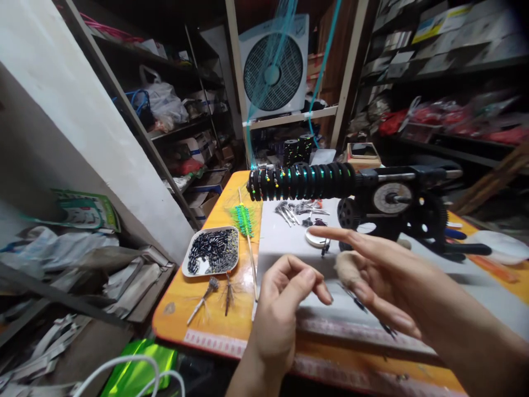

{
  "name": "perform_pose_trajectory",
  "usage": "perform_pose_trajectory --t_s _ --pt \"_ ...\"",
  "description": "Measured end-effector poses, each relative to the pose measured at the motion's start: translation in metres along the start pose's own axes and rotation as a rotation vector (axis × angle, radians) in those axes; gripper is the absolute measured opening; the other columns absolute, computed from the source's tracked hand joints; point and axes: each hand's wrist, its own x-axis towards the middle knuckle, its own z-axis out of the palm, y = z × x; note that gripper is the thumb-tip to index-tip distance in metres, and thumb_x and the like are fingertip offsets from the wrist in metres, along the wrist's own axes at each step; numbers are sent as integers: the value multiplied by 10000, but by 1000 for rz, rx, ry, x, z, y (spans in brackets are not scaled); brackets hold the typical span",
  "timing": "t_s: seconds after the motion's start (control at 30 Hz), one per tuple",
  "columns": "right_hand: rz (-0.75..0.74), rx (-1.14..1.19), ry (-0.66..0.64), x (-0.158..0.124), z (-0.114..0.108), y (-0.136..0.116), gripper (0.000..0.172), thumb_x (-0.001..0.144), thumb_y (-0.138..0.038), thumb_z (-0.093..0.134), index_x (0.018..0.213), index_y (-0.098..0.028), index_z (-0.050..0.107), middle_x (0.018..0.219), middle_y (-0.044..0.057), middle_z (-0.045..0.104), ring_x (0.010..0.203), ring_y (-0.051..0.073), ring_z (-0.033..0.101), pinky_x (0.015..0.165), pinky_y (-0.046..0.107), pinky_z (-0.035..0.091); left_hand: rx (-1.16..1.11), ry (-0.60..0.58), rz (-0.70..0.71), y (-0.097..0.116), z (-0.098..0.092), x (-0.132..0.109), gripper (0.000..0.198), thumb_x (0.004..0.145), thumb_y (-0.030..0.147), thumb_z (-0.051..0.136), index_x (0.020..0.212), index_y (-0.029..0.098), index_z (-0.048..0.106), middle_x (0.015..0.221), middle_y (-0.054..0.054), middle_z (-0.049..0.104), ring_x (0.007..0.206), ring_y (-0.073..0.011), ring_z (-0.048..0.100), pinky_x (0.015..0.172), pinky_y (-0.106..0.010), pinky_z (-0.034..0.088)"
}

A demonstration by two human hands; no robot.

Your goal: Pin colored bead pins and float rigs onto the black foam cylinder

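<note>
My left hand [285, 298] is over the front of the white sheet [276, 242], its fingers curled and thumb pressed to the index finger. Whatever it pinches, if anything, is too small to make out. Just to its right, my right hand [384, 275] has its fingers apart, the upper one stretched out to the left. A tan wrap [348, 268] covers one of its fingertips. Thin dark pieces [357, 300] show under that hand, partly hidden. Beyond the fingertips lie a small white ring-shaped item [314, 238] and a little black piece [325, 249].
Across the back, a ribbed black roller [301, 181] carrying beaded line joins a geared machine [394, 201]. Left are a tray [185, 264] of dark tubes, a green bristly lure-like piece [243, 220] and two frayed sticks [202, 303]. A fan [273, 71] stands behind the yellow table [173, 309].
</note>
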Motion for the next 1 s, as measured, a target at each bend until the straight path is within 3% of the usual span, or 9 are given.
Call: perform_pose_trajectory --t_s 0.1,0.17,0.27,0.47,0.77,0.87,1.0 --pt "109 201 -237 19 8 -8 364 922 -528 620 1017 -178 644 633 27 684 288 47 444 327 139 375 -75 -40 -33 -3 3 0 235 869 294 676 714 159 562 583 8 635 538 -102 562 601 -225 462" --pt "136 253 -233 28 13 -8 375 894 -526 647 783 -174 579 572 7 656 267 38 398 326 151 406 -139 -51 -68 -5 4 -1 235 864 307 680 728 157 560 580 4 655 479 -92 560 529 -205 472" --pt "152 295 -172 32 19 -4 451 835 -510 702 655 -185 446 473 -52 567 241 20 303 257 107 272 -214 -63 -102 -9 3 -4 220 861 312 672 747 148 579 568 -4 680 451 -91 585 493 -195 513" --pt "163 329 -102 32 24 -1 484 813 -480 720 627 -182 388 426 -65 513 230 -1 273 252 67 198 -357 -82 -210 -20 -2 -9 307 782 364 744 692 151 543 508 4 684 381 -122 641 396 -170 507" --pt "149 279 -68 29 21 -3 444 854 -491 670 654 -190 413 440 -69 485 252 -8 217 257 68 162 -493 -187 -250 -45 -8 -25 252 872 351 713 786 137 612 632 -48 782 533 -179 752 478 -192 578" --pt "137 228 -77 31 18 -1 438 884 -527 638 674 -191 452 459 -56 507 260 -1 226 264 81 147 -490 -224 -246 -47 -10 -27 226 954 343 630 867 135 658 731 -85 811 612 -187 775 549 -211 609" --pt "81 66 -79 26 13 1 387 897 -559 639 817 -181 606 473 -54 513 302 6 243 308 104 151 -573 -297 -243 -49 -13 -27 224 948 346 642 894 136 696 761 -87 816 630 -193 776 539 -201 610"
